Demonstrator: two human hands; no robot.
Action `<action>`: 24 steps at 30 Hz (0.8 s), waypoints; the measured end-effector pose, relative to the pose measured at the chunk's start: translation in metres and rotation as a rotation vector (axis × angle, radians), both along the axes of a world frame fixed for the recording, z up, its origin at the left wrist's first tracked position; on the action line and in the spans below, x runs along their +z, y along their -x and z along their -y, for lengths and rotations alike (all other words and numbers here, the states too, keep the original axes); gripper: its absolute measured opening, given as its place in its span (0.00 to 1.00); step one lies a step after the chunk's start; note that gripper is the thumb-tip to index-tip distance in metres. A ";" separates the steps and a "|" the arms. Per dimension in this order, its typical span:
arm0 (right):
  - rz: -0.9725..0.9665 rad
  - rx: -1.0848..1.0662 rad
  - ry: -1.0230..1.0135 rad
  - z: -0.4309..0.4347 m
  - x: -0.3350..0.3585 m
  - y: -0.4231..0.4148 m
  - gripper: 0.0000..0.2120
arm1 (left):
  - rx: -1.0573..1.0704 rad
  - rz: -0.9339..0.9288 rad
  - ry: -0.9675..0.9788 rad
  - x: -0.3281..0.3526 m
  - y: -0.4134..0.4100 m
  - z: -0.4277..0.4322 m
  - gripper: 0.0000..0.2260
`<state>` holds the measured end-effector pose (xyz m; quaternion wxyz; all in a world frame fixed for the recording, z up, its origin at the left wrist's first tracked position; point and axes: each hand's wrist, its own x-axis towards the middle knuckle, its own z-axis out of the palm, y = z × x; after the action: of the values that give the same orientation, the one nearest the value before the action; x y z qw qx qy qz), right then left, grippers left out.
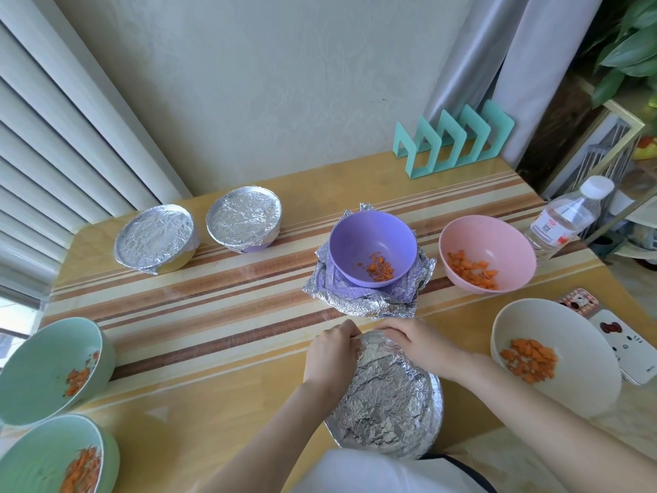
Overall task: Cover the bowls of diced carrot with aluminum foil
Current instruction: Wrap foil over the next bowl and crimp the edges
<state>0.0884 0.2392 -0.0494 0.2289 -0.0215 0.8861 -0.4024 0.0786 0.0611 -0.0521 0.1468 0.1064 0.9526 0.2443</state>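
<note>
A foil-covered bowl [385, 400] sits at the table's near edge in front of me. My left hand [332, 354] and my right hand [414, 345] curl over its far rim, pressing the foil down around the edge. Beyond them an open purple bowl [371, 247] with a little diced carrot stands on a crumpled foil sheet [359, 304]. Two foil-covered bowls [156, 238] [243, 218] stand at the far left. An open pink bowl [487, 250], a white bowl [551, 354] and two green bowls [53, 364] [57, 457] each hold carrot.
A clear water bottle [565, 218] stands at the right edge of the striped wooden table [213, 297]. A teal rack [455, 140] is against the back wall. A patterned phone case and a white card [622, 339] lie at the right, beside the white bowl.
</note>
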 end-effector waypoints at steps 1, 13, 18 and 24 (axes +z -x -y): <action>0.002 -0.024 0.002 -0.001 -0.002 -0.001 0.13 | 0.012 0.009 0.007 -0.002 0.001 0.003 0.06; 0.019 0.048 -0.148 0.004 -0.006 0.009 0.14 | -0.006 0.108 -0.079 -0.014 0.011 0.002 0.08; -0.064 0.086 -0.152 0.016 -0.008 0.006 0.16 | 0.045 0.112 -0.087 -0.016 0.010 0.001 0.07; -0.063 0.173 -0.252 0.018 -0.021 0.008 0.26 | 0.057 0.093 -0.061 -0.018 0.008 0.001 0.07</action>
<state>0.0799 0.2214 -0.0701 0.2356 -0.0817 0.9312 -0.2659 0.0706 0.0604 -0.0700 0.1805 0.0723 0.9395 0.2820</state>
